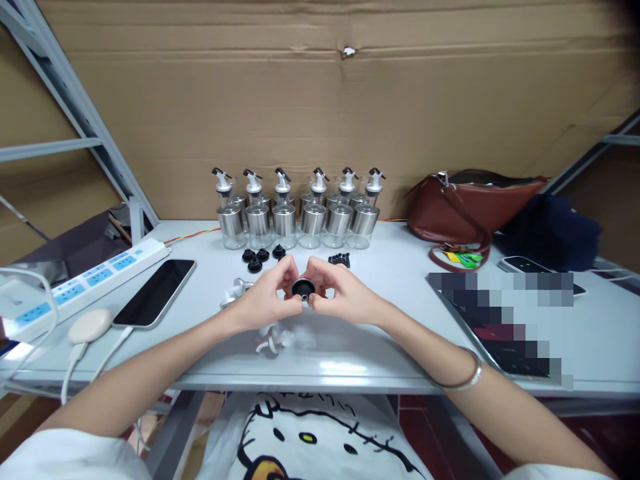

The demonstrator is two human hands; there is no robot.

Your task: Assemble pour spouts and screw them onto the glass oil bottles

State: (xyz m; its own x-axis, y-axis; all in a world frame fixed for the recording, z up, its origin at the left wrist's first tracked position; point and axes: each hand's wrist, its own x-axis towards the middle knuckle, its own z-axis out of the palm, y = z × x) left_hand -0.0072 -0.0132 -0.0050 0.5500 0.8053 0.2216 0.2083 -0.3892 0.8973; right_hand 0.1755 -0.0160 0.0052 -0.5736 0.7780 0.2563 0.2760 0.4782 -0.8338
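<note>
Between my left hand [273,293] and my right hand [343,291] is a round black rubber stopper [303,288], pinched by the thumbs and fingers of both. It is held just above the table, its small central hole facing me. Beyond my left hand lie several more black stoppers [255,264]. Small black spout caps [339,259] sit in a cluster behind my right hand. A white plastic pourer piece [271,341] lies on the table in front of my hands, and other white pourer pieces [239,289] are beside my left wrist.
Glass-and-steel oil bottles [285,220] with pourer tops stand in rows at the back. A power strip [90,283], phone [155,293] and round charger [91,325] lie left. To the right are a brown bag [450,207], dark blue cap [555,230] and partly blurred flat item [480,320].
</note>
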